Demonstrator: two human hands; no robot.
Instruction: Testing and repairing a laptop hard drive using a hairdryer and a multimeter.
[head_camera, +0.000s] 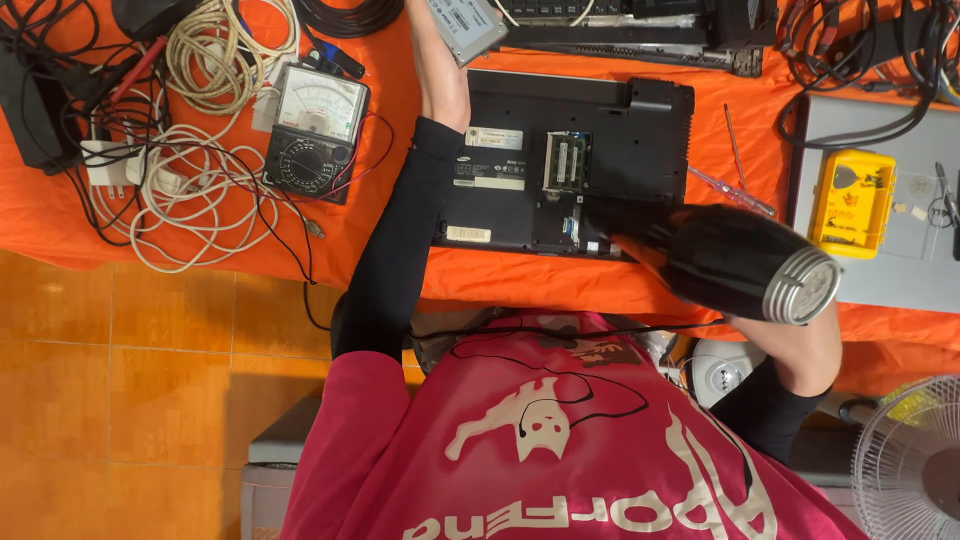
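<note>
Orange cloth (60, 225) covers the work surface, with orange floor tiles (150, 370) beside it. Person seated at the surface wears a pink shirt over black sleeves.

Left hand: reaches up to the frame's top edge, where a flat grey drive (465, 25) sits at the fingers. The hand itself is mostly cut off; whether it is closed on the drive cannot be told.

Right hand (775, 325): closed around the grip of a black blower (735, 262) with a ribbed silver end cap. The blower nozzle points toward the open compartment on the underside of a black laptop (600, 125), which lies between the two hands.

Beyond the left forearm: an analogue multimeter (315, 130) and coiled white cables (190, 190). Beyond the right hand: a yellow box (852, 203) on a grey laptop (880, 260), and a screwdriver (735, 150).
</note>
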